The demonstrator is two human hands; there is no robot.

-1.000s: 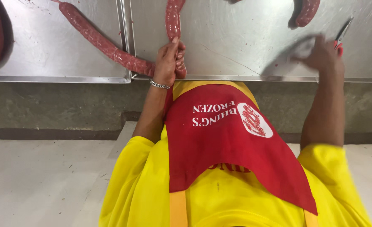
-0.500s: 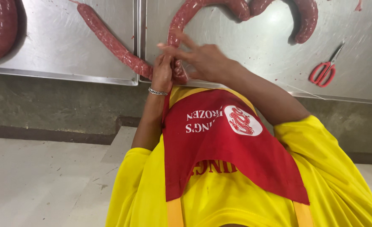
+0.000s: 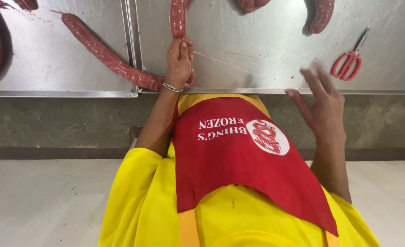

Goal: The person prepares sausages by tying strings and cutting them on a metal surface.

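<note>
Sausage [image 3: 178,18] dark red, plump (string [image 3: 220,61] taut off it), left hand [image 3: 179,61] fingers pinching it, right hand [image 3: 323,107] fingers spread.

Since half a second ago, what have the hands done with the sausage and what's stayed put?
The right hand has left the pinch point and pulled back toward the table edge, open, drawing the string out taut. The left hand stays clamped on the sausage at the same spot. The red scissors lie untouched on the steel table.
</note>
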